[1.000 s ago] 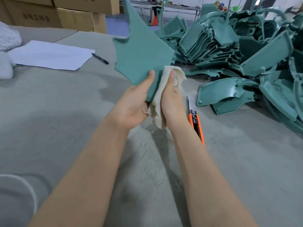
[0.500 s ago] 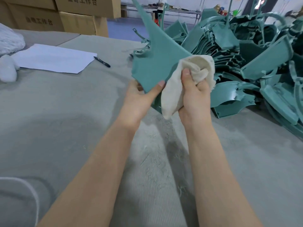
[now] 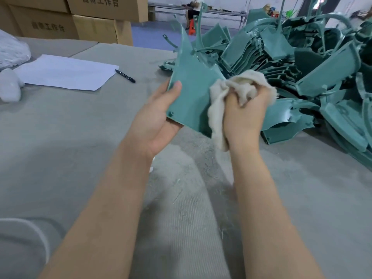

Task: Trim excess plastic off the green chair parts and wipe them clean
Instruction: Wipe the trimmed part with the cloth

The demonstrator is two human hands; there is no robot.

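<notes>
A flat green chair part with a long pointed tip stands upright above the grey felt table. My left hand grips its lower left edge, thumb on the front face. My right hand holds a bunched cream cloth against the part's right side. A big heap of green chair parts lies right behind them. The orange knife is hidden now.
A white sheet of paper and a black pen lie at the left. White bags sit at the far left edge. Cardboard boxes are stacked behind the table.
The part has turned and shifted right. My left hand moved to its left edge, and my right hand carried the cloth up and right along the part's side.
</notes>
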